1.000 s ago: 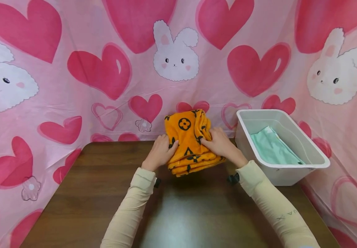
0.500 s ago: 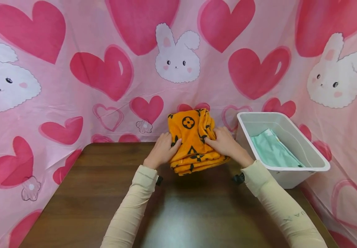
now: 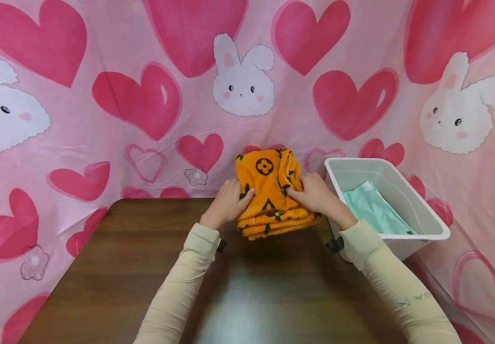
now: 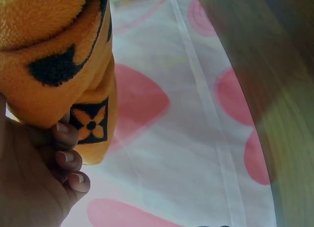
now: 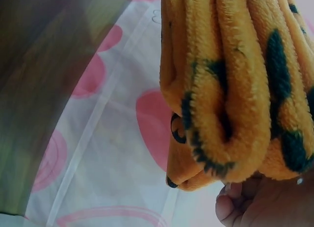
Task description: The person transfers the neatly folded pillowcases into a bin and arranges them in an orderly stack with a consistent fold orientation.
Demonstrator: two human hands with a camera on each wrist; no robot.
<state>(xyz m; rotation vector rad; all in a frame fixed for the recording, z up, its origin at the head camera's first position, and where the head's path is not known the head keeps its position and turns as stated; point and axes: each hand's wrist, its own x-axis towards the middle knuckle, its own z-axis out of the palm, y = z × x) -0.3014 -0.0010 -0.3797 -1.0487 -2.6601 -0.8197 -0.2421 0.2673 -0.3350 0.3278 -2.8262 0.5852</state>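
A folded orange plush cloth (image 3: 269,191) with dark flower prints is held up over the far part of the table, its several layers showing along the lower edge. My left hand (image 3: 229,200) grips its left side, thumb on the front face. On the opposite side my right hand (image 3: 316,193) grips it the same way. In the left wrist view, curled fingertips (image 4: 68,160) show under the plush fabric (image 4: 54,89). Thick rounded folds (image 5: 235,89) fill the upper right of the right wrist view, above my right hand (image 5: 270,202).
A white plastic bin (image 3: 402,236) stands at the right of the dark wooden table (image 3: 144,267), with a folded mint-green cloth (image 3: 376,208) inside. Behind and to the sides hangs a pink curtain (image 3: 204,114) with hearts and rabbits.
Both hands have carried the orange cloth slightly up and to the right, closer to the bin. The grip stays the same, and the head view has shifted a little.
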